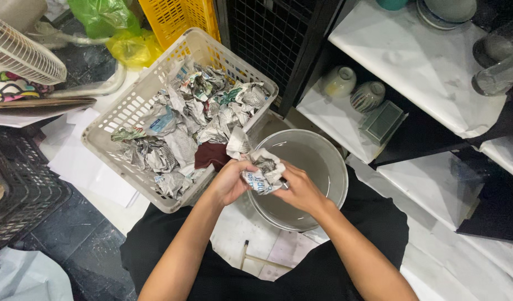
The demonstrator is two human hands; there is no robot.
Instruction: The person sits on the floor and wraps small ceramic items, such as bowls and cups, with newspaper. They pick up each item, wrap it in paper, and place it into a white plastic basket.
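Both hands, left hand (230, 181) and right hand (300, 189), grip one crumpled newspaper bundle (260, 170) above the grey bowl (331, 167), likely unwrapping; white basket (131, 108) of newspaper wads just beside the bowl.

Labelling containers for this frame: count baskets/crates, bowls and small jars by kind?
Baskets or crates: 3, white basket, yellow crate, black crate
Large grey bowl: 1
Small round jars: 2, cream jar, striped jar
Total: 6
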